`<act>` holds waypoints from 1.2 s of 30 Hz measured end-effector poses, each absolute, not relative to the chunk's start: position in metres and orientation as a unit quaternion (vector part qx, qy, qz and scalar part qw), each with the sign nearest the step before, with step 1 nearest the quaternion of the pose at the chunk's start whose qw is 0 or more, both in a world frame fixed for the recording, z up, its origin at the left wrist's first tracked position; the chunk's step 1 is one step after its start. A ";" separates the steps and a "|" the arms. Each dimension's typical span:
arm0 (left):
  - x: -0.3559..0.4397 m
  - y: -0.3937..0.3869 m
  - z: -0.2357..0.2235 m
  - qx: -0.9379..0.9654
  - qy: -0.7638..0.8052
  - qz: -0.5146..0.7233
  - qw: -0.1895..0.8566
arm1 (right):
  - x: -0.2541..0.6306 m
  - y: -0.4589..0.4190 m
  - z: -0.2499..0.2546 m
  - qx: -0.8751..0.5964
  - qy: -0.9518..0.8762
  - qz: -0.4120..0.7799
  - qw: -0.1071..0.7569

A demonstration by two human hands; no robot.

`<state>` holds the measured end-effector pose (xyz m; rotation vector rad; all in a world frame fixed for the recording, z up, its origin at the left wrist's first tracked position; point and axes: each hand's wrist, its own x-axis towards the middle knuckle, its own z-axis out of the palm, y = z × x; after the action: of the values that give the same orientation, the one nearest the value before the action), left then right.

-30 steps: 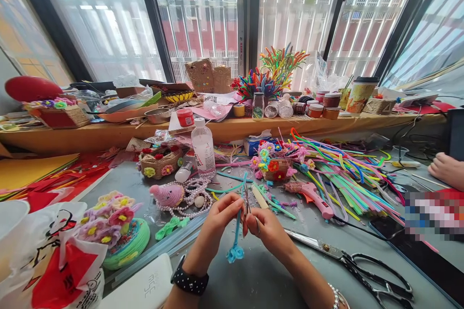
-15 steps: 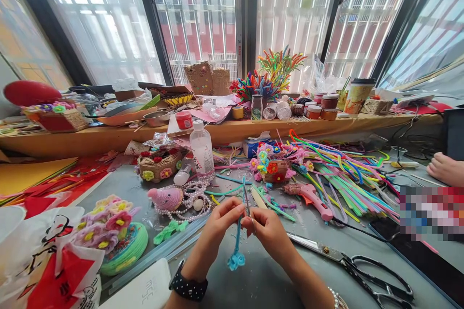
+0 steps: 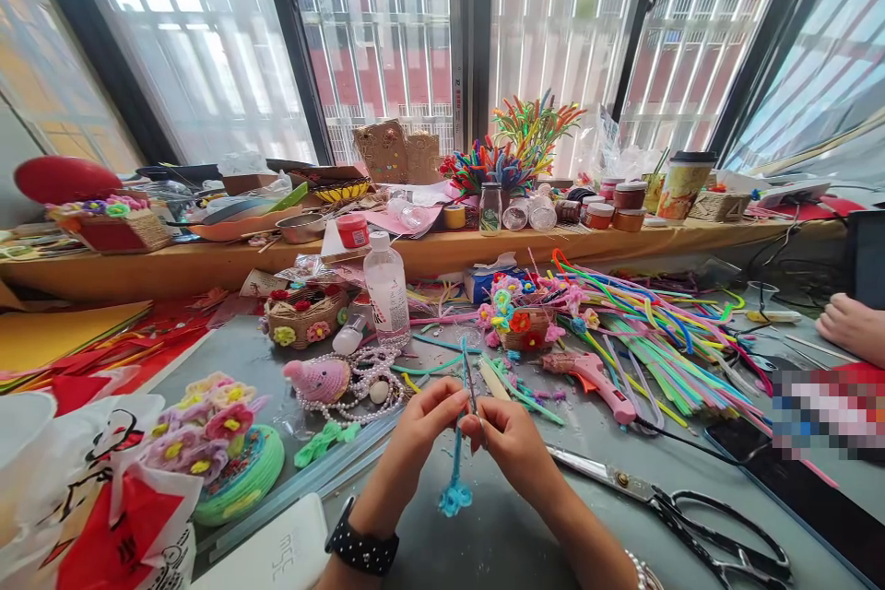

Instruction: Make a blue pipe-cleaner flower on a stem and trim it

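Close together above the grey tabletop, both hands are closed in pinches. My left hand (image 3: pixel 427 424) grips the stem of a light blue pipe-cleaner flower (image 3: pixel 455 500), whose curled head hangs down below the fingers. The stem's upper end sticks up past the fingertips. In my right hand (image 3: pixel 510 442) is a thin, dark, pointed metal tool (image 3: pixel 470 378), perhaps small scissors; its handle is mostly hidden by the fingers. The tool's tip lies right beside the blue stem. Whether it touches the stem I cannot tell.
Large black-handled scissors (image 3: pixel 656 498) lie right of my hands, below a pink glue gun (image 3: pixel 598 387). Pipe cleaners (image 3: pixel 664 359) spread behind. A bottle (image 3: pixel 387 290), pearl strands (image 3: pixel 377 378) and a green flower piece (image 3: pixel 241 475) are leftward. Another person's hand (image 3: pixel 854 323) rests far right.
The hands keep the same hold and place. The blue flower's hanging head has swung slightly to the right and turned a little.
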<state>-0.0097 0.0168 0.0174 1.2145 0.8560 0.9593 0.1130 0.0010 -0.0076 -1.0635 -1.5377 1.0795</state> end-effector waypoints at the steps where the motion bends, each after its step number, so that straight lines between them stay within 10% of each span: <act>1: -0.010 0.017 0.017 0.531 0.375 0.420 0.633 | 0.113 0.001 -0.008 -0.437 -0.627 0.439 0.472; 36: -0.008 0.010 0.025 0.543 0.378 0.423 0.619 | 0.114 0.001 -0.007 -0.436 -0.624 0.432 0.483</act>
<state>-0.0079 0.0098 0.0254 1.2485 0.8701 0.9741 0.1141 0.0013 -0.0072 -1.0612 -1.5215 1.0537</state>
